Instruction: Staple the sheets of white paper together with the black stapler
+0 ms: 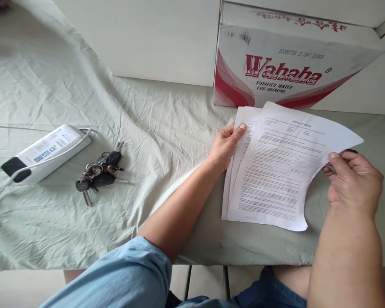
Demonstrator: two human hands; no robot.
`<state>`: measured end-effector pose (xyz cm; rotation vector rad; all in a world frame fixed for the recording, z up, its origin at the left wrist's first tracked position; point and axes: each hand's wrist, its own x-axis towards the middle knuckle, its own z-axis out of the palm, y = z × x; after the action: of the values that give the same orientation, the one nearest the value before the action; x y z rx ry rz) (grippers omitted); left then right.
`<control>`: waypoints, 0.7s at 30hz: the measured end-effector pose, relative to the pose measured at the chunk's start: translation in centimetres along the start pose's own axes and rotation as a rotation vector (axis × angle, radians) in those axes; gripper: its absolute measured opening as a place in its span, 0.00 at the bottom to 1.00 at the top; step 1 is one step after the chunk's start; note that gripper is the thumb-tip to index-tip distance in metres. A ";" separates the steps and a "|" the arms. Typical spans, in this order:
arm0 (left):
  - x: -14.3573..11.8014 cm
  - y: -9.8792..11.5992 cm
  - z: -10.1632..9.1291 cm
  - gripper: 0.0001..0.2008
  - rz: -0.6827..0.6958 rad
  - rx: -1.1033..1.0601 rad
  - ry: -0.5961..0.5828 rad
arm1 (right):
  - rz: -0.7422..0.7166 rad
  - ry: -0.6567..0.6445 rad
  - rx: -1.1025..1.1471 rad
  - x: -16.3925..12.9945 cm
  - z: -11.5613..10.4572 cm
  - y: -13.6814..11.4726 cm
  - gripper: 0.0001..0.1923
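Between the two grips lie the printed papers, long side pointing away, left hand pinching their left edge, right hand pinching the top sheet's right edge above the surface.

A few printed sheets lie near the worktop's front edge, the left hand pinching their left side and the right hand lifting the top sheet's right edge. A Wahaha carton stands at the back edge just behind them. Well to the left lie a bunch of keys and, beside it, a white power strip, on the wrinkled green cloth.
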<state>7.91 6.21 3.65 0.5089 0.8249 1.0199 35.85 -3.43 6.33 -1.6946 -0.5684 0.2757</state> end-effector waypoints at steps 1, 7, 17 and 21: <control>0.0 0.0 -0.1 0.22 0.022 0.021 -0.013 | 0.003 0.011 0.015 0.2 -0.1 0.1 0.20; -0.1 0.1 -0.1 0.21 0.064 0.092 -0.036 | -0.007 -0.021 0.057 0.3 -0.1 0.5 0.26; 0.2 0.1 -0.5 0.23 0.007 0.009 -0.112 | 0.060 -0.061 0.063 0.1 0.5 0.6 0.28; 0.5 0.0 -0.7 0.24 -0.019 0.000 -0.154 | 0.029 -0.034 0.049 0.2 0.6 0.7 0.27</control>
<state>7.46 6.67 3.04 0.5714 0.6913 0.9501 35.92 -2.88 5.57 -1.6543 -0.5579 0.3376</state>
